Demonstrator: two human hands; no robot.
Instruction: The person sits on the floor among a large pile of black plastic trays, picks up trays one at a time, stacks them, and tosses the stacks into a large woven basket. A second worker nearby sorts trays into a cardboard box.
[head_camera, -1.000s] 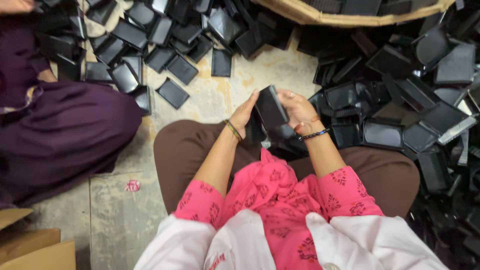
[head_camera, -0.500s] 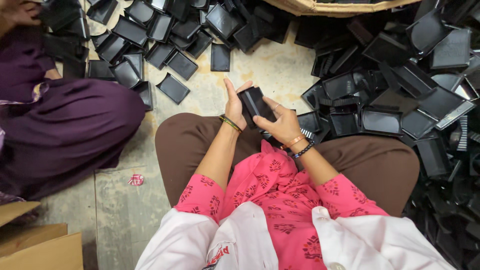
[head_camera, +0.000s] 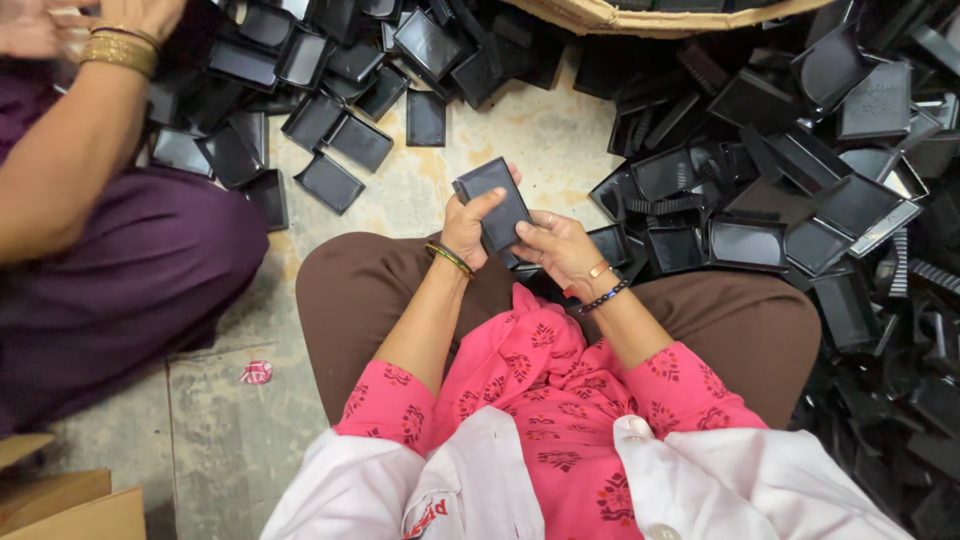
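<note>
A small black rectangular plastic case (head_camera: 494, 200) is held above my lap, tilted. My left hand (head_camera: 463, 228) grips its left side with the thumb laid across the top face. My right hand (head_camera: 558, 250) holds its lower right edge with the fingertips. Both wrists wear bangles. I sit on the floor with brown trousers and a pink patterned top.
Heaps of black plastic trays (head_camera: 800, 210) lie to my right, and more black trays (head_camera: 330, 120) are spread ahead on the concrete floor. A cardboard box rim (head_camera: 640, 18) is at the top. Another person in purple (head_camera: 110, 260) sits at my left, arm raised. Cardboard (head_camera: 60, 505) lies at the bottom left.
The case and both hands have shifted slightly left and nearer my lap. My left thumb now lies across the case's top. The other person's arm has come into view at top left.
</note>
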